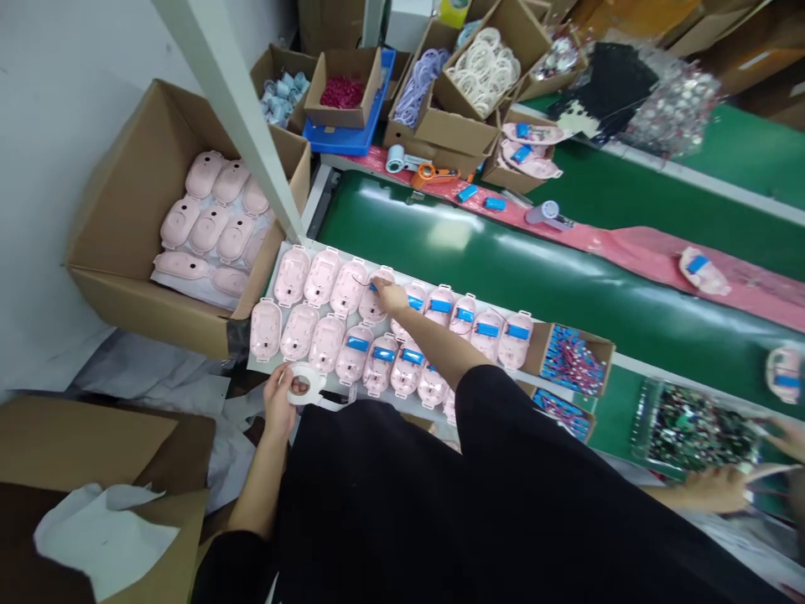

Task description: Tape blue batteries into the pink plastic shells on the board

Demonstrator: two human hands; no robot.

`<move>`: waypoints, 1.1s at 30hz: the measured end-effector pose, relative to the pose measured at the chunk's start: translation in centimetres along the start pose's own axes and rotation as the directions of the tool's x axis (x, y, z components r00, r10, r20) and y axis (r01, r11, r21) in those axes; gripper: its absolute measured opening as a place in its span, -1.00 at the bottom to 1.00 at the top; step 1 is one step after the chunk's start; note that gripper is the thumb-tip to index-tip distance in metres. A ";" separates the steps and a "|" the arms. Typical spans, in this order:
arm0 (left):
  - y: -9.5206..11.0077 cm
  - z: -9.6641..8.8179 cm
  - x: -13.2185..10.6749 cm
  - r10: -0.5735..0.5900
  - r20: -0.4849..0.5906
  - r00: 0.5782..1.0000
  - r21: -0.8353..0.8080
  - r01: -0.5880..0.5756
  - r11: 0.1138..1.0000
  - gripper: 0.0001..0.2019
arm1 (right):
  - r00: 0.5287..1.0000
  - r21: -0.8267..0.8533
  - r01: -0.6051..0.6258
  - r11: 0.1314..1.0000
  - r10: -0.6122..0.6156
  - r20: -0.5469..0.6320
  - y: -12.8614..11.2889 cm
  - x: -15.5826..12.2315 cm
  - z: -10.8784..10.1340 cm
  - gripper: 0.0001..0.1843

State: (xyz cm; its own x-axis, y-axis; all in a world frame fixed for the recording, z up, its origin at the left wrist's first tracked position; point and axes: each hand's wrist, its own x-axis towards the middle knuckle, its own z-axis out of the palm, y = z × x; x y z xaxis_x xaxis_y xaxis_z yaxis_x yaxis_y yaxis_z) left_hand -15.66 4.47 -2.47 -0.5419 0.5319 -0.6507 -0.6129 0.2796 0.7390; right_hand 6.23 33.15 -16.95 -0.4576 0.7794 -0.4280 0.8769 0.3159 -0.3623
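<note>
My left hand is closed around a roll of white tape, with a loose strip stretching off to the right. My right hand reaches over the back row of pink plastic shells. Its fingers are closed on a blue battery in one pink shell; the fingertips are partly hidden. Two rows of shells stand on a white board. Those to the right, such as this pink shell, hold blue batteries; those at the left, like this pink shell, have none.
A cardboard box of pink shells stands at left. Boxes of wired batteries sit right of the rows. Behind runs a green conveyor belt with a pink strip and small fans. A co-worker's hands are at far right, by a bag of circuit boards.
</note>
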 end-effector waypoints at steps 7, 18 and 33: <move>-1.4 12.2 -2.6 0.058 0.359 0.931 -0.098 -0.024 0.995 -0.55 | 0.975 0.733 0.147 0.664 0.029 -0.221 -0.3 -11.1 -3.2 -0.49; -8.8 27.4 -13.6 -0.016 0.703 0.711 -0.087 0.108 0.990 -0.72 | 0.949 0.889 0.261 0.377 0.069 -0.308 9.0 -41.0 -2.8 -0.87; -11.8 17.3 -21.5 -0.004 0.377 0.926 0.201 -0.078 0.977 -0.73 | 0.725 0.599 -0.465 0.652 0.669 -0.165 46.3 -37.9 -12.2 -0.66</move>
State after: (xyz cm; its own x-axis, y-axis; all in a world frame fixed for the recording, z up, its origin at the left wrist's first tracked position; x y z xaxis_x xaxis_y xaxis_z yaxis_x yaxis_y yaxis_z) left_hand 13.20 3.61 5.77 -0.2829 0.7927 -0.5400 -0.4410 0.3925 0.8072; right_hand 65.95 24.89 -7.40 0.2795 0.8654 -0.4158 0.6963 -0.4809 -0.5328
